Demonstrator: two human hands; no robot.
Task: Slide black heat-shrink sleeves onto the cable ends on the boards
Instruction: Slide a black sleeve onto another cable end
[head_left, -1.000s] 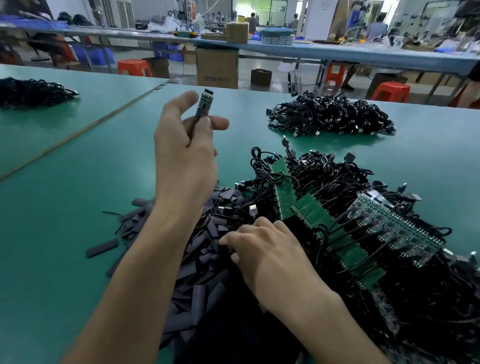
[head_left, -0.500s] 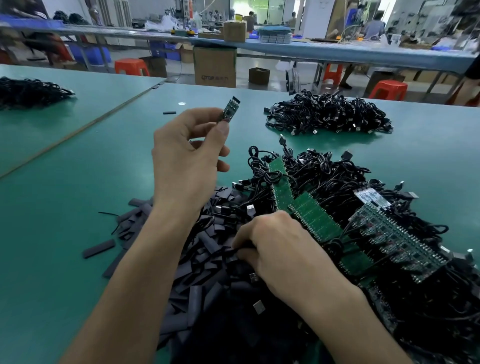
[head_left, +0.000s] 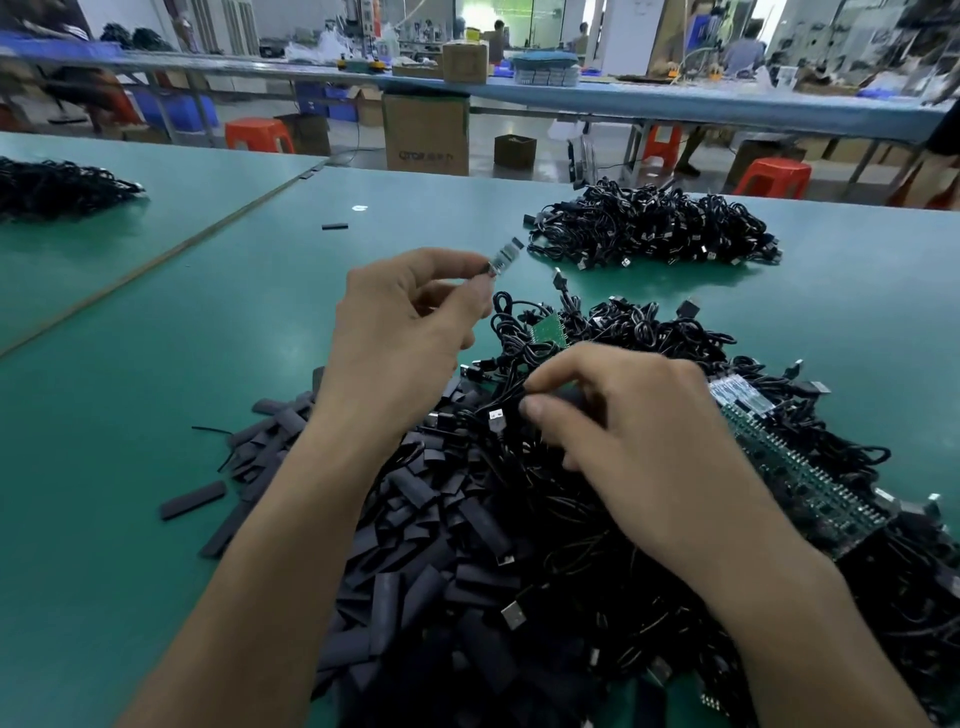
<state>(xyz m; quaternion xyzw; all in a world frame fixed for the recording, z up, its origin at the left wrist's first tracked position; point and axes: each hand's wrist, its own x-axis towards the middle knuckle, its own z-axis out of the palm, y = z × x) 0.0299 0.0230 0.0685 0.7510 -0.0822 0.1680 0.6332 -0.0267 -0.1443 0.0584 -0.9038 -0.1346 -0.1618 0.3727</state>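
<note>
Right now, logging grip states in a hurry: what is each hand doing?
Left hand: pinches a small board.
Right hand: pinches a black piece in the pile; cable or sleeve, cannot tell.

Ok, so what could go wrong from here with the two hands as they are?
1. The left hand pinches the small board by one end, in the air. That thin grip could let it twist or drop when one from the sleeve pile is pushed on.
2. The right hand pinches a cable inside the tangled pile. Pulling may drag neighbouring cables and the board strips along.
</note>
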